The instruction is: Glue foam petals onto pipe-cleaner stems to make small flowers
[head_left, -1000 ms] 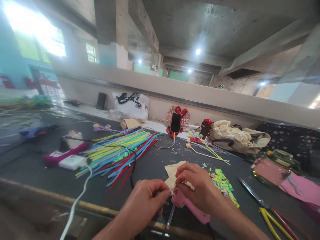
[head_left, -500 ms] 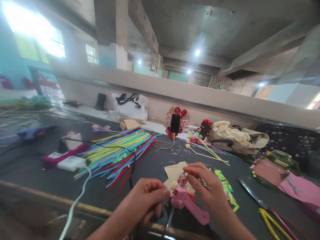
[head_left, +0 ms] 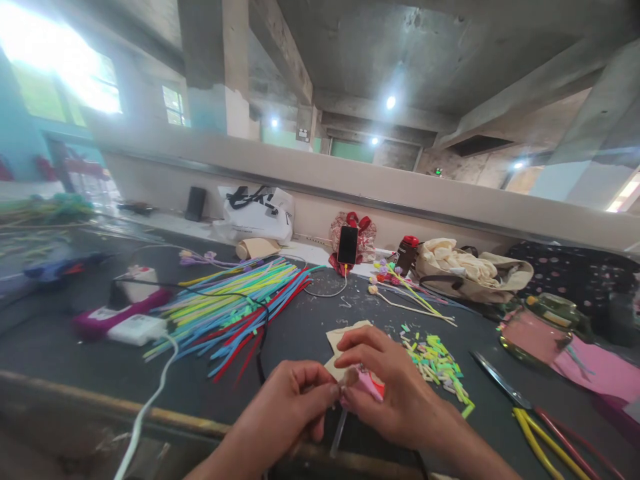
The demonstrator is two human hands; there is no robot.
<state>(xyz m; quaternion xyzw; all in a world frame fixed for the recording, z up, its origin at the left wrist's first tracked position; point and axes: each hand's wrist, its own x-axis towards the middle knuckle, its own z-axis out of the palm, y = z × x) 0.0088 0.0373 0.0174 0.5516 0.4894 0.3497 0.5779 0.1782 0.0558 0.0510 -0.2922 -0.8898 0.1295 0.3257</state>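
Note:
Near the table's front edge my left hand (head_left: 295,400) is closed in a pinch, its thumb and forefinger pressed on something small that I cannot make out. My right hand (head_left: 393,387) meets it there, fingers curled around a small pale piece at the left fingertips, mostly hidden. A pink glue gun (head_left: 367,385) lies behind and under the right hand, which covers its handle. From it a clear glue stick (head_left: 339,432) points toward me. Beneath the hands' far side is a beige cloth or paper piece (head_left: 345,333).
Colourful pipe cleaners (head_left: 240,300) spread at left beside a purple power strip (head_left: 120,313). Short green and yellow cut pieces (head_left: 435,360) lie to the right. Yellow-and-red-handled scissors (head_left: 520,407) rest farther right. A phone (head_left: 347,245) stands at the back.
My right hand has moved left and down over the glue gun, hiding its handle, and its fingers have come to my left fingertips. The left hand keeps its pinch.

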